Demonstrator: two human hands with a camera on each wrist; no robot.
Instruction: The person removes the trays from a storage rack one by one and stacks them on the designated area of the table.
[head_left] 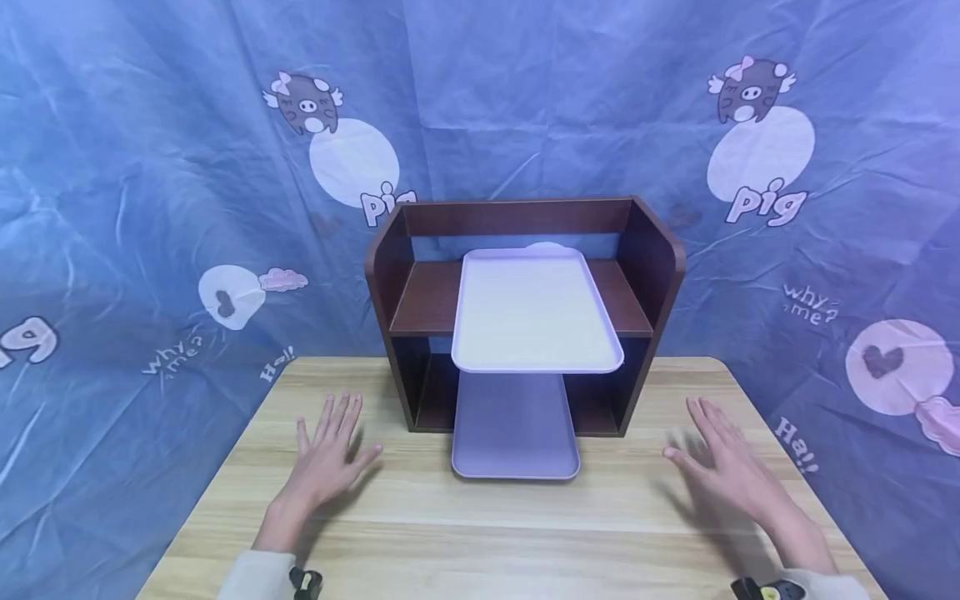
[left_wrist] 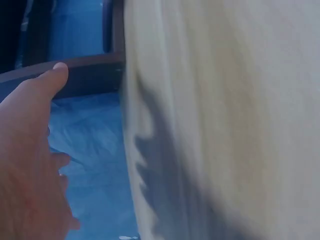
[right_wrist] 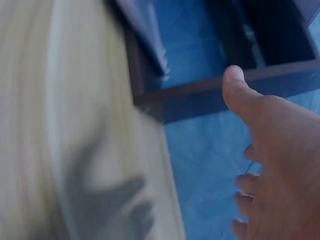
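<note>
A dark brown two-tier desktop shelf (head_left: 517, 218) stands toward the back of the wooden table (head_left: 495, 533). On its upper board lies a pale lavender tray (head_left: 536, 312), jutting out over the front. Below it, a second lavender tray (head_left: 516, 429) sticks out from the bottom tier onto the tabletop. My left hand (head_left: 322, 467) is held above the table to the left of the shelf, fingers spread and holding nothing. To the right of the shelf, my right hand (head_left: 735, 475) hovers with straight fingers and thumb apart, also holding nothing. Both hands cast shadows on the wood.
A blue cloth (head_left: 480, 100) printed with pigs and words hangs behind and on both sides of the table. Each wrist wears a dark band, the left one (head_left: 306, 583) and the right one (head_left: 768, 590).
</note>
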